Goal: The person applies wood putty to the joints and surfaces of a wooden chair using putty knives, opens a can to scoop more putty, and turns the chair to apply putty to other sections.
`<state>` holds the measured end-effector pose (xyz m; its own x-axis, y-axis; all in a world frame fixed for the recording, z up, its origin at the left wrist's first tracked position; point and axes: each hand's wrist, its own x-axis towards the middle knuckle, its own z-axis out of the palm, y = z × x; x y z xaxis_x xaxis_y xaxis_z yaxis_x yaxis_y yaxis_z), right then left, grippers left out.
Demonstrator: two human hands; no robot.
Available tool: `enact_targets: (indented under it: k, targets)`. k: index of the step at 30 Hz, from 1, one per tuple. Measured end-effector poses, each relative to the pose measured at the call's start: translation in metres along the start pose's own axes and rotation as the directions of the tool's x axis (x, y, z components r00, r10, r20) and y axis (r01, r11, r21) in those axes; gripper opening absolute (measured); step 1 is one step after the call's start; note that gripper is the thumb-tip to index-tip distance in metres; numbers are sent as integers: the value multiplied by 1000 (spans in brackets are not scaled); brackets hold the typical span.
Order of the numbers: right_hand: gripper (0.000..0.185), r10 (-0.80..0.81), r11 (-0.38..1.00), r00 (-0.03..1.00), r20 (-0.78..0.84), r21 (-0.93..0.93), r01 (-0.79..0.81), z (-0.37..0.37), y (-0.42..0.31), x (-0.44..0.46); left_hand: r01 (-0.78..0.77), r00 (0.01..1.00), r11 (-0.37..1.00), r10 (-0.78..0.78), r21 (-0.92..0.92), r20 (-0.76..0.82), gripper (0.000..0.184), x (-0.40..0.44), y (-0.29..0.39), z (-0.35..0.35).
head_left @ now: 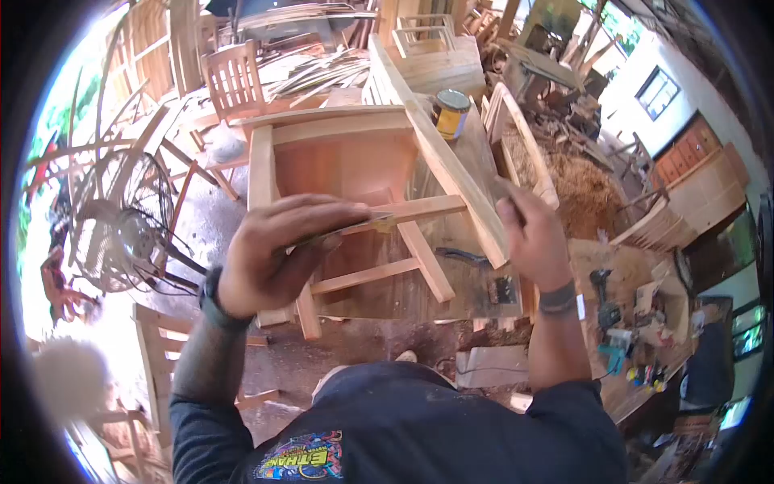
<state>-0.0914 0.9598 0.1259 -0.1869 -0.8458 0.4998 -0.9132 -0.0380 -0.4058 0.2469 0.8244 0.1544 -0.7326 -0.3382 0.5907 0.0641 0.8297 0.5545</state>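
My left hand (278,246) is closed around a thin flat piece (383,219) with a yellowish end, whose kind I cannot make out. It hovers over the left part of a joined wooden frame (427,262), made of two legs and crossbars. The frame lies on the workbench (476,298). Raised to the right, beside the end of a long wooden beam (455,177), my right hand (536,242) has its fingers bent in; whatever it pinches is blurred. A dark curved tool (461,256) rests between the frame and the beam.
A yellow can (451,113) stands behind the beam. On the right, a cordless drill (601,286) sits on another work surface. To the left is a standing fan (129,230); a slatted chair back (234,81) and a sawdust heap (584,189) lie beyond.
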Motion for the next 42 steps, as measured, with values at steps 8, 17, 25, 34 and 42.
enact_targets:
  k: [8, 17, 25, 34, 42]
  targets:
    - [36, 358, 927, 925, -129, 165, -336, 53, 73, -17, -386, 754, 918, 252, 97, 607, 34, 152, -105, 75]
    - [40, 548, 836, 807, -222, 117, -535, 83, 81, -25, -589, 591, 797, 311, 134, 745, 35, 173, -176, 162]
    - [42, 541, 833, 819, -191, -11, -553, 87, 90, -24, -691, 571, 709, 414, 142, 709, 40, 160, -176, 161]
    - [43, 585, 796, 795, -159, -77, -601, 87, 85, -23, -701, 508, 709, 420, 77, 752, 44, 161, -178, 164]
    - [43, 601, 791, 791, -114, -51, -609, 86, 85, -21, -652, 457, 759, 390, 3, 799, 44, 173, -179, 163]
